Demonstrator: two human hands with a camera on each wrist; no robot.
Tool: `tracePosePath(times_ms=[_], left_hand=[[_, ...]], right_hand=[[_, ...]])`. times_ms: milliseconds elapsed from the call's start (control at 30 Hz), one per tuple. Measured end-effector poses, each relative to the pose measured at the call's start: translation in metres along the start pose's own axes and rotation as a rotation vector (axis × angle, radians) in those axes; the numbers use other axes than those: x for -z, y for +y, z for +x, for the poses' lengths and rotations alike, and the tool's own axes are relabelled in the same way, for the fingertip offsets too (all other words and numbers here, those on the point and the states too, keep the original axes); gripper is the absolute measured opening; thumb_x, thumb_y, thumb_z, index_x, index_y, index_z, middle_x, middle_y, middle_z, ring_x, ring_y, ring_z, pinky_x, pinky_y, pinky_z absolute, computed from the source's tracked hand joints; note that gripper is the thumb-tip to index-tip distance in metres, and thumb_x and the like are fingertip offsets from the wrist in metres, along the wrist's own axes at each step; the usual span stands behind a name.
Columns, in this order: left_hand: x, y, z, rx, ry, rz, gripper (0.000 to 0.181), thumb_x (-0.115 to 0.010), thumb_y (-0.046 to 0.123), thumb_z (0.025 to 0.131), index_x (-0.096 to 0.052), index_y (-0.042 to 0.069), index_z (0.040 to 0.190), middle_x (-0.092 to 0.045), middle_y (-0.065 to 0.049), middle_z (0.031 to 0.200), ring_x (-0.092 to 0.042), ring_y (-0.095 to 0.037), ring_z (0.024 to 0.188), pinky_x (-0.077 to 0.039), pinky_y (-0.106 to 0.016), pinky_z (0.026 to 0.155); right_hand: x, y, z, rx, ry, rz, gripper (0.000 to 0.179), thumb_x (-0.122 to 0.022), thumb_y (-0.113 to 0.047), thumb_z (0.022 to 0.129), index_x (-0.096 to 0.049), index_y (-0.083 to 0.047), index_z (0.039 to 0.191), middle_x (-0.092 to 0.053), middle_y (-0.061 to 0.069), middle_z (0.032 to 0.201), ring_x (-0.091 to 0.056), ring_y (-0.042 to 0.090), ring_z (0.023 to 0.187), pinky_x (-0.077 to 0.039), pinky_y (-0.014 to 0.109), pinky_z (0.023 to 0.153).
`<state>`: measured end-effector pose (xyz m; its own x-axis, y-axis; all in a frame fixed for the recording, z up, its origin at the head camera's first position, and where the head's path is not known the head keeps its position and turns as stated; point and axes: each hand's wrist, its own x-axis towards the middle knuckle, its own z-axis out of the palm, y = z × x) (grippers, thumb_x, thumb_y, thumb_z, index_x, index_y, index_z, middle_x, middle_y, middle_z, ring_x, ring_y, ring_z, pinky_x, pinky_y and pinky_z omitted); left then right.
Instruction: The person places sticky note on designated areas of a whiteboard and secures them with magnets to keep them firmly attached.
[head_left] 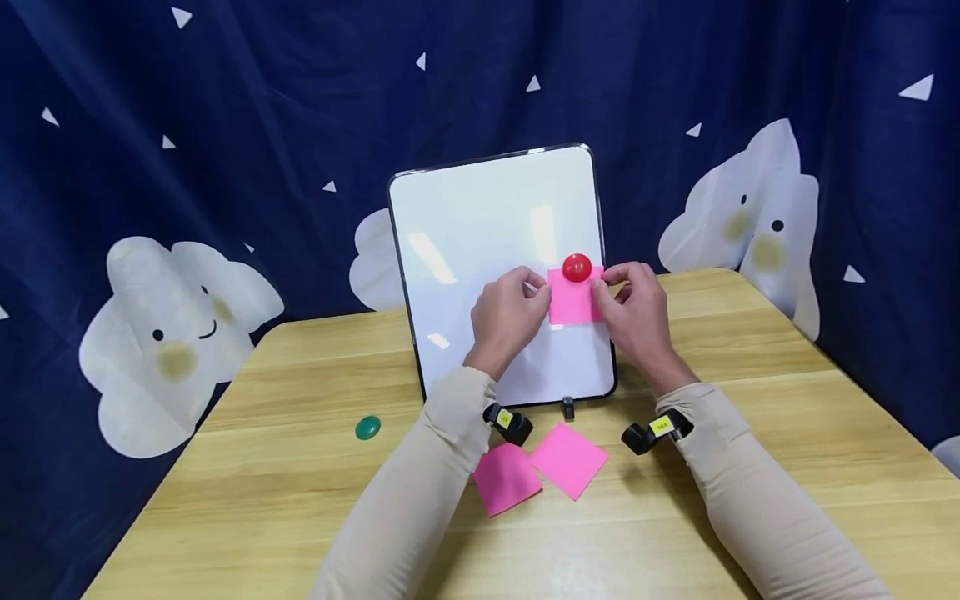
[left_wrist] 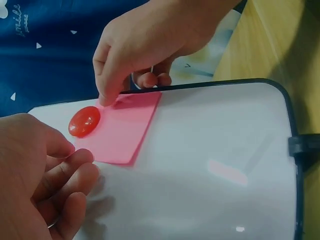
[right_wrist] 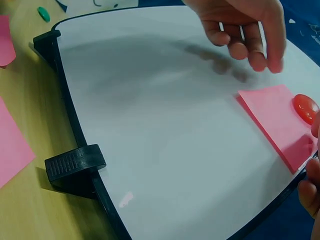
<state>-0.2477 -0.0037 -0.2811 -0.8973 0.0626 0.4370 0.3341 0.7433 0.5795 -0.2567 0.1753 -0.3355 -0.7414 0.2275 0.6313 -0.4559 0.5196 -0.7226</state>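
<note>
A whiteboard [head_left: 480,217] with a black frame stands tilted on the table. Near its right edge a pink sticky note [head_left: 572,308] lies against it, under a round red magnet [head_left: 577,267] at the note's top. My right hand [head_left: 641,321] pinches the note's right edge, with its other fingers behind the board's rim in the left wrist view. On the opposite side, my left hand [head_left: 508,321] has loosely bent fingers beside the note's left edge. The right wrist view shows a small gap between those left fingertips [right_wrist: 274,66] and the note.
Two pink sticky notes [head_left: 507,481] [head_left: 570,461] lie on the wooden table [head_left: 300,500] before the board. To their left is a green magnet [head_left: 367,427]. A black foot clip [head_left: 568,407] holds the board's lower edge. Behind hangs a dark blue curtain [head_left: 300,100].
</note>
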Motion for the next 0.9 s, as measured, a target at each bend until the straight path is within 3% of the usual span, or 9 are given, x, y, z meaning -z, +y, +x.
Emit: tracePosePath(times_ms=[267, 433, 600, 900], left_hand=[[0.007, -0.014, -0.016, 0.048, -0.040, -0.028, 0.011, -0.067, 0.029, 0.097, -0.069, 0.022, 0.090, -0.062, 0.014, 0.065, -0.058, -0.009, 0.059, -0.045, -0.032, 0.058], [0.012, -0.024, -0.029, 0.059, -0.056, -0.065, 0.011, -0.067, 0.030, 0.097, -0.069, 0.023, 0.088, -0.063, 0.015, 0.065, -0.059, -0.009, 0.058, -0.045, -0.034, 0.055], [0.016, -0.035, -0.037, 0.027, -0.062, -0.048, 0.010, -0.066, 0.029, 0.097, -0.069, 0.023, 0.089, -0.063, 0.016, 0.066, -0.058, -0.007, 0.058, -0.044, -0.033, 0.056], [0.029, -0.057, -0.054, -0.004, -0.039, -0.114, 0.010, -0.065, 0.027, 0.097, -0.069, 0.021, 0.091, -0.065, 0.013, 0.067, -0.061, -0.004, 0.057, -0.044, -0.033, 0.050]], right_hand=[[-0.001, -0.002, 0.001, 0.014, 0.030, 0.008, 0.013, -0.063, -0.010, 0.096, -0.062, 0.002, 0.096, -0.053, 0.014, 0.092, -0.049, 0.020, 0.078, -0.040, 0.024, 0.065], [0.003, -0.010, 0.001, -0.017, 0.013, 0.014, 0.012, -0.063, -0.012, 0.096, -0.063, 0.000, 0.095, -0.055, 0.011, 0.083, -0.050, 0.020, 0.075, -0.039, 0.024, 0.061], [0.007, -0.014, 0.001, -0.052, -0.031, -0.006, 0.013, -0.062, -0.015, 0.096, -0.063, -0.003, 0.095, -0.056, 0.010, 0.080, -0.050, 0.021, 0.074, -0.039, 0.024, 0.058], [0.018, -0.013, -0.012, -0.003, -0.151, -0.091, 0.011, -0.064, -0.014, 0.095, -0.063, -0.004, 0.090, -0.059, 0.009, 0.077, -0.051, 0.022, 0.071, -0.040, 0.023, 0.060]])
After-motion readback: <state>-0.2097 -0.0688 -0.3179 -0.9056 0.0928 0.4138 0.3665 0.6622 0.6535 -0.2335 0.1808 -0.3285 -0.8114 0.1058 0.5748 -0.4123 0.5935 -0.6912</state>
